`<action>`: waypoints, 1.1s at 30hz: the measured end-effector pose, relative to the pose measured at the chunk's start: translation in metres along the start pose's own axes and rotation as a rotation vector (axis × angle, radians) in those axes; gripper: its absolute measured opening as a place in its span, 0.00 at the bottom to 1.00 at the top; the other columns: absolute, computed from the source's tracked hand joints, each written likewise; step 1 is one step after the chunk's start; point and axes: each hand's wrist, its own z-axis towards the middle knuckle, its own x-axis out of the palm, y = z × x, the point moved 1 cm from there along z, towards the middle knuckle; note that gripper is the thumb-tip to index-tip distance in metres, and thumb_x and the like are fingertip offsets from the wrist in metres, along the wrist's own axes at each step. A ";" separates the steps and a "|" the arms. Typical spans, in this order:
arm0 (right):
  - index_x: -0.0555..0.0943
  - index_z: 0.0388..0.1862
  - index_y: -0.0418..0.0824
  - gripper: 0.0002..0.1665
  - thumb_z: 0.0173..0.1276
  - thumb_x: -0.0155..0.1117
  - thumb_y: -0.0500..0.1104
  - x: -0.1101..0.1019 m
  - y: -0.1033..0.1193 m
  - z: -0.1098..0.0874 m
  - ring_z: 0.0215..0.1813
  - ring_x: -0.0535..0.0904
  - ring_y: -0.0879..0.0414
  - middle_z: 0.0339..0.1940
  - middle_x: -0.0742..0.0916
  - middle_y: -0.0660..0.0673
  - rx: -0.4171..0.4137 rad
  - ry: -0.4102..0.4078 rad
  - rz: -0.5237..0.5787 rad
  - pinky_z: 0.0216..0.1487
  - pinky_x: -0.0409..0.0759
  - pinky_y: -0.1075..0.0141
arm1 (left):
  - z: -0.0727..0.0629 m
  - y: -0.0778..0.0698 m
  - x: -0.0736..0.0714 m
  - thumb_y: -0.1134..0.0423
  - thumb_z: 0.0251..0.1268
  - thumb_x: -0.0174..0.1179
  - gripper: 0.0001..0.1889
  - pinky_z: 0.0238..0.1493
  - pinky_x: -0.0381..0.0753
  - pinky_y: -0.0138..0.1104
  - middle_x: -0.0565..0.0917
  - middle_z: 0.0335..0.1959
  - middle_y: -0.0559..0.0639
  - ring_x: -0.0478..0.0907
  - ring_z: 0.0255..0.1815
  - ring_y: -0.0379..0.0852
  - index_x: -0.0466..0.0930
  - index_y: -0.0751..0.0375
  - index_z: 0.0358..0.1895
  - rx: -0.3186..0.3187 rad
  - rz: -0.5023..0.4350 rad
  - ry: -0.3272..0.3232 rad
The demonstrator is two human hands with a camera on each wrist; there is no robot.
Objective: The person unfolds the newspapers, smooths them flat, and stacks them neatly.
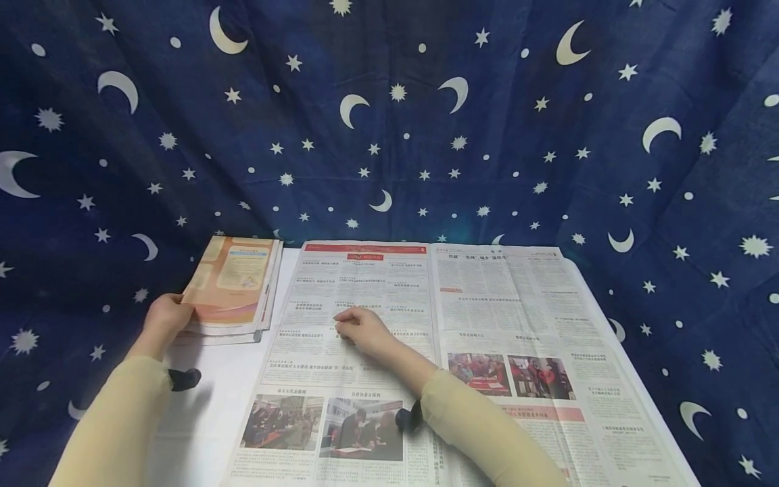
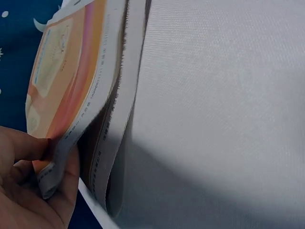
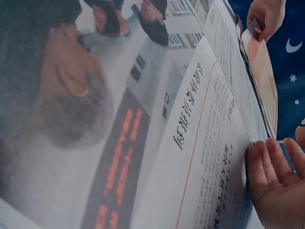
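Head view: left of centre, the left hand (image 1: pixel 166 316) grips the edge of an orange-topped paper stack (image 1: pixel 234 284); at centre, the right hand (image 1: pixel 364 330) is over a spread newspaper (image 1: pixel 359 281), contact unclear. Left wrist view, lower left: thumb and fingers pinch 1 corner of the stack's top layer. Right wrist view, lower right: right fingers loosely bent, holding nothing.

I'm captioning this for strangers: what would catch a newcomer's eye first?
Probably the dark blue cloth patterned with pale moons and stars, filling the background. Below it lies a spread newspaper, with the right hand over it. Left of the newspaper, the left hand pinches an orange booklet.
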 end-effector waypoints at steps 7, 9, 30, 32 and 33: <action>0.82 0.60 0.40 0.18 0.77 0.61 0.47 -0.001 -0.003 0.003 0.47 0.84 0.54 0.45 0.87 0.45 0.019 -0.010 0.007 0.48 0.84 0.63 | -0.003 0.002 -0.006 0.64 0.75 0.45 0.27 0.50 0.77 0.52 0.70 0.62 0.79 0.71 0.52 0.68 0.65 0.84 0.67 0.044 -0.048 -0.031; 0.82 0.60 0.39 0.19 0.77 0.61 0.47 -0.001 -0.003 0.003 0.47 0.84 0.54 0.46 0.87 0.45 0.019 -0.009 0.013 0.48 0.85 0.63 | -0.002 0.002 -0.008 0.65 0.74 0.45 0.26 0.43 0.78 0.45 0.72 0.60 0.79 0.72 0.51 0.66 0.66 0.83 0.66 0.054 -0.061 -0.039; 0.71 0.70 0.30 0.35 0.79 0.59 0.55 -0.017 0.006 0.017 0.59 0.83 0.41 0.63 0.81 0.31 0.029 -0.010 0.398 0.58 0.83 0.54 | -0.032 -0.059 0.019 0.62 0.82 0.48 0.31 0.39 0.86 0.33 0.75 0.58 0.68 0.80 0.36 0.35 0.53 0.75 0.78 0.168 -0.535 0.220; 0.67 0.73 0.30 0.37 0.79 0.57 0.55 -0.023 0.009 0.019 0.59 0.83 0.41 0.64 0.80 0.31 0.037 -0.018 0.470 0.60 0.82 0.53 | -0.041 -0.071 0.033 0.61 0.82 0.49 0.31 0.41 0.86 0.33 0.77 0.56 0.66 0.81 0.37 0.36 0.53 0.75 0.78 0.177 -0.551 0.256; 0.65 0.74 0.29 0.37 0.80 0.57 0.54 -0.027 0.010 0.019 0.59 0.83 0.42 0.64 0.80 0.31 0.041 -0.024 0.505 0.60 0.82 0.53 | -0.046 -0.077 0.040 0.62 0.81 0.50 0.31 0.41 0.86 0.33 0.77 0.56 0.65 0.81 0.38 0.36 0.53 0.74 0.78 0.183 -0.564 0.276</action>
